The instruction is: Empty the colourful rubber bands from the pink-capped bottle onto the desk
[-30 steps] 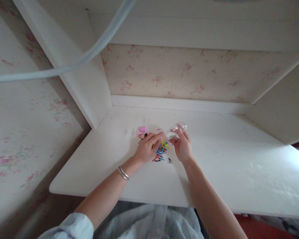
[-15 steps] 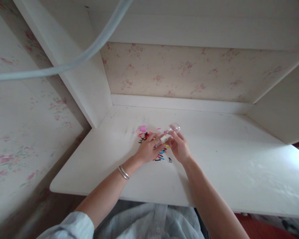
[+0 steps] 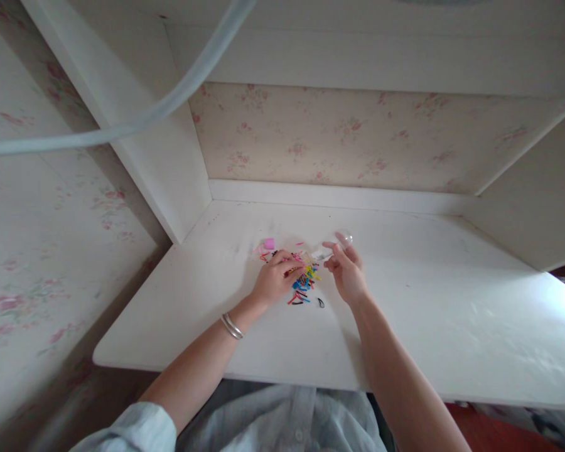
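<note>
Small colourful strips and loops (image 3: 304,284), perhaps hair clips or ties, lie in a loose pile on the white desk. Over the pile's left side is my left hand (image 3: 275,276), thumb and fingers drawn together around a few small coloured pieces. My right hand (image 3: 347,270), right of the pile, grips a clear plastic container (image 3: 348,238) whose rounded end shows beyond the fingers. The hand hides much of it, and its contents cannot be made out. Behind my left hand sits a pink cap-like piece (image 3: 269,243). One black loop (image 3: 320,302) lies apart at the near right.
The white desk (image 3: 428,326) has a rounded left corner and a low back ledge (image 3: 339,195). White side panels rise left and right, with a shelf above. A pale cable (image 3: 141,119) curves across the upper left, close to the camera.
My hands have moved apart: the right one went slightly right with the clear container, the left one slightly left. More of the coloured pile now shows between them.
</note>
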